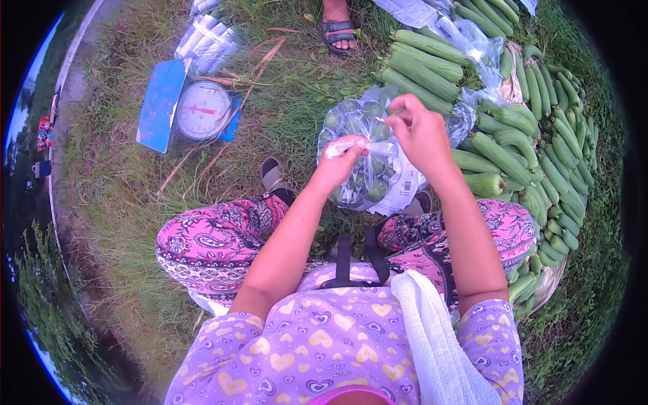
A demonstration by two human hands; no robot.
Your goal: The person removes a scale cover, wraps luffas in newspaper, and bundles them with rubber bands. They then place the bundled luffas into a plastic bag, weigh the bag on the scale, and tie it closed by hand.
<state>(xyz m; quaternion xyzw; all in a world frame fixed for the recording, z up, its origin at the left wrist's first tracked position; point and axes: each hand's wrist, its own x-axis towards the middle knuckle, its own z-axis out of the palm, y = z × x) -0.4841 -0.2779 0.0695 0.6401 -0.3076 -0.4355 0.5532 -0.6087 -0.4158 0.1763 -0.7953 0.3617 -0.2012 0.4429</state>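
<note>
On the grass [128,229] before the seated person, the left hand [341,160] has its fingers clenched around the gathered neck of a clear plastic bag [349,189] of round green vegetables. The right hand [422,131] is raised above, fingers curled; whether they pinch anything cannot be told. Long green gourds [503,158] overlap a tan sheet's [550,287] edges. Toward the grass's roadside edge stands a dial scale [204,110]; farthest, a sandalled foot [337,28].

Soft, even daylight, faint shadows; pale glare on plastic bag [369,177]; fisheye-curved edges, black corners.
</note>
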